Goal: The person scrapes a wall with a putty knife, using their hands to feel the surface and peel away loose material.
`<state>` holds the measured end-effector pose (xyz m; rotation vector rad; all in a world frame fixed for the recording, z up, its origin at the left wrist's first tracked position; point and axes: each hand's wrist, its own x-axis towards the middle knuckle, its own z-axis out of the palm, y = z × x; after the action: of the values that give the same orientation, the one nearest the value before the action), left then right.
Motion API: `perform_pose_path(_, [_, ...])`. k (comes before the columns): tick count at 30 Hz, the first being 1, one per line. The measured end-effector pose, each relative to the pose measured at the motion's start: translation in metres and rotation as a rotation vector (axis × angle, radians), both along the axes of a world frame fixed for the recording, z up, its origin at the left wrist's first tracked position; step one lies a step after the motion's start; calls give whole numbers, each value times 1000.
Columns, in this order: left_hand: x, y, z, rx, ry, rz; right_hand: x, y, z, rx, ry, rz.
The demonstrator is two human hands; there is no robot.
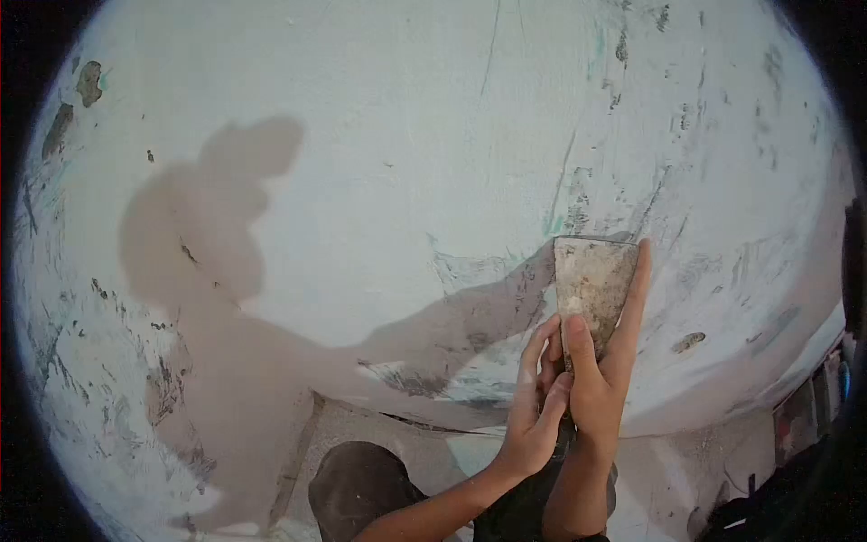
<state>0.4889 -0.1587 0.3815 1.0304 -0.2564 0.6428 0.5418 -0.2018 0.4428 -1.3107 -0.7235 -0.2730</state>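
Observation:
A wide putty knife [591,280] is held up against the pale wall [388,172], its broad blade stained and its top edge at the wall's surface. My right hand [596,384] is closed around its lower part, the thumb on the blade's face and the index finger stretched along the right edge. Close against it, my left hand [536,411] has its fingers curled at the handle from the left side. Both palms hide most of the handle. Around the blade, the wall shows dark scrape marks and traces of green.
Chipped dark spots [89,83] mark the wall at the left, and another chip [688,342] lies right of my hands. My shadow [194,244] falls across the wall. Below are the floor [361,420] and my knee [357,483]. Dark items [768,506] stand at the lower right.

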Motion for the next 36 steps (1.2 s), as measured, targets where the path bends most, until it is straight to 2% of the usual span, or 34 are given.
perform_pose_path(6, [-9, 1, 11, -5, 34, -10, -3, -1, 1, 70, 61, 123])
perform_pose_path(11, [-11, 6, 12, 124, 60, 110, 1, 3, 0, -40, -171, -83])
perform_pose_path(15, [-16, 7, 12, 123, 79, 92, -1, 3, -3, -31, -62, -65])
perform_pose_path(20, [-15, 10, 12, 151, 66, 101, 2, 7, -3, 12, -181, -44])
perform_pose_path(23, [-18, 8, 18, 116, 78, 83, 0, 8, -2, 16, -112, -96])
perform_pose_path(31, [-14, 2, 17, 111, 74, 169, 5, 7, 0, -7, -176, -89])
perform_pose_path(33, [-11, 2, 15, 169, 88, 231, 7, 4, -3, 43, -19, 95])
perform_pose_path(34, [-13, 1, 12, 166, 106, 223, 6, 3, -6, 39, -1, 88])
perform_pose_path(36, [-13, 5, 15, 208, 90, 222, 6, 4, -2, 31, -161, 0])
